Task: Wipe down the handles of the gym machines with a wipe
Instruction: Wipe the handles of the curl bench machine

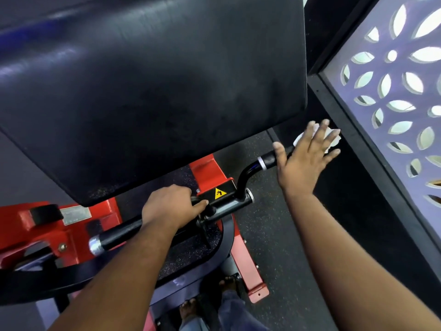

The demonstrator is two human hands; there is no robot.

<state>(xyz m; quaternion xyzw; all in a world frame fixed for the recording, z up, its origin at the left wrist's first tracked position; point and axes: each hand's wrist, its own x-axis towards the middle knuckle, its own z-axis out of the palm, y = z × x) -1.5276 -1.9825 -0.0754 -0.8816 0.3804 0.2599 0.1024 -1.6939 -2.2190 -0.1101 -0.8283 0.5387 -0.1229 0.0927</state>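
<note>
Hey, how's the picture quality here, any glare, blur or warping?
Head view: wide-angle warping bends the screen panel edges; bluish glare streaks the black pad; the right hand and wipe look slightly motion-blurred; the floor under the machine is dim.

left hand is curled in a grip low at centre, knuckles up, forearm running back to the lower left. right hand reaches further out, fingers straight and spread, palm down, arm extended from the lower right.
</note>
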